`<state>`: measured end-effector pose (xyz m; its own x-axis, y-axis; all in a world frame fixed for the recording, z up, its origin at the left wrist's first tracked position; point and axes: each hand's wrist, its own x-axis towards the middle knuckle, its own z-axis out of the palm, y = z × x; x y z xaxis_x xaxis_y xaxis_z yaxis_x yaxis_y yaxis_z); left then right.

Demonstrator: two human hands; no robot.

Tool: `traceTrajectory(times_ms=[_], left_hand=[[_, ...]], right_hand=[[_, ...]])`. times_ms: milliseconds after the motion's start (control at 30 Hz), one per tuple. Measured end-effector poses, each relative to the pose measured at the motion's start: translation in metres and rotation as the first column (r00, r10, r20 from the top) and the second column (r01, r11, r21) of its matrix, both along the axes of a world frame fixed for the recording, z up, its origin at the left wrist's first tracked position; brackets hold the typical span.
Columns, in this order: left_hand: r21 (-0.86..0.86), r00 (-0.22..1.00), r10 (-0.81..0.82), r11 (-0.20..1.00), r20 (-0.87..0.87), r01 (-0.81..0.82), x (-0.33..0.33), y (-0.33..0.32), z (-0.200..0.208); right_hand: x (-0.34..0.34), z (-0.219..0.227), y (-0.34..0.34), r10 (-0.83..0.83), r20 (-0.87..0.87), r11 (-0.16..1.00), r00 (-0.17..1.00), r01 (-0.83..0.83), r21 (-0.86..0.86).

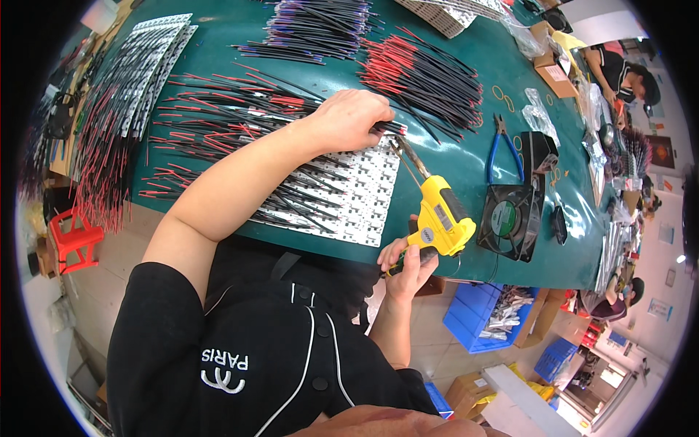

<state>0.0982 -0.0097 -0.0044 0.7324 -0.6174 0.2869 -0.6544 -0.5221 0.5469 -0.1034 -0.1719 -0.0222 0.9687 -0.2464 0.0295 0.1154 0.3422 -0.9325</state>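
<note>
My left hand reaches across the bench, its fingers closed on black wires with red ends. My right hand grips the handle of a yellow and black soldering gun, whose metal tip points up to those wire ends. Whether the tip touches them I cannot tell. Below my left hand lies a white panel of small circuit boards. Rows of black wires with red ends lie across it and stick out to its left. My left forearm hides part of the panel.
Bundles of black wires, some red-ended, some purple-ended, lie at the back. Blue-handled pliers and a black fan stand to the right. More wired panels hang over the left edge. A blue crate stands below the bench.
</note>
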Motion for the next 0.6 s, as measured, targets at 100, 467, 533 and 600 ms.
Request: traceTrajectory(times_ms=[100,467,533,600], left_hand=[[0.006,1.000,0.001,1.000,-0.009,-0.001,-0.0003,-0.0005,0.0012],[-0.014,1.000,-0.001,1.000,0.003,0.001,-0.0004,-0.0001,-0.0011],[-0.029,1.000,0.003,1.000,0.013,-0.002,0.0000,0.0000,-0.0022],[-0.036,1.000,-0.004,0.999,0.005,0.004,0.0013,0.0007,-0.0023]], right_hand=[[-0.0011,-0.0017,0.0003,-0.008,-0.032,0.997,0.999,0.006,-0.083],[-0.0043,-0.0044,-0.0013,-0.055,0.021,0.998,0.998,0.056,-0.014],[-0.0048,-0.0049,-0.0016,-0.040,0.031,0.999,0.999,0.040,-0.002],[-0.0059,-0.0073,-0.0032,-0.029,0.044,0.999,0.999,0.028,0.026]])
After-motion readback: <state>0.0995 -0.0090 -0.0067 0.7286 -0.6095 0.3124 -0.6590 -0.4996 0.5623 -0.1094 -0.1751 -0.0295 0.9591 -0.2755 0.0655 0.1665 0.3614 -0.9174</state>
